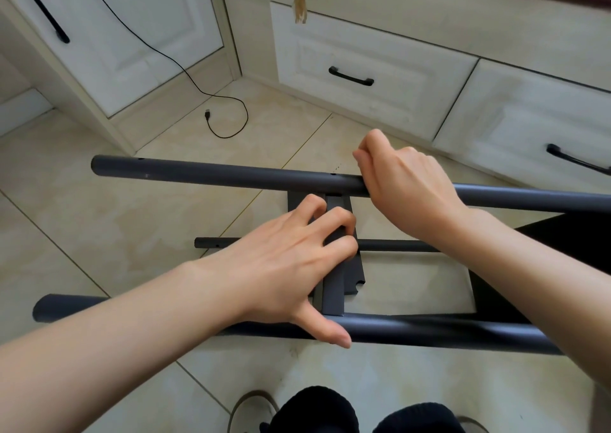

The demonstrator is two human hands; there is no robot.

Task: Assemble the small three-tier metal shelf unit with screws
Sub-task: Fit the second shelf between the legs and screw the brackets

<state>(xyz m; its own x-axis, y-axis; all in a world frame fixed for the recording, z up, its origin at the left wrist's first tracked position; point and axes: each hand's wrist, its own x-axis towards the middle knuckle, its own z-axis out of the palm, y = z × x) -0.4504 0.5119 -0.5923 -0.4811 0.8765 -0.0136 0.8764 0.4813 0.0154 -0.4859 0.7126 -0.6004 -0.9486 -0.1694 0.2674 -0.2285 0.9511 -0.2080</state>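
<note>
Meanwhile left hand [284, 254] grips crossbar [334, 295]; right hand [406, 176] grasps upper tube [215, 173].

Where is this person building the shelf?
Probably a room at home, on the tiled floor. White drawers with black handles line the wall, and a charging cable lies loose nearby.

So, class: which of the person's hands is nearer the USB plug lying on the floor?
Right. The right hand grips the far tube, just below and right of the USB plug. The left hand holds the crossbar, lower in view, farther away.
</note>
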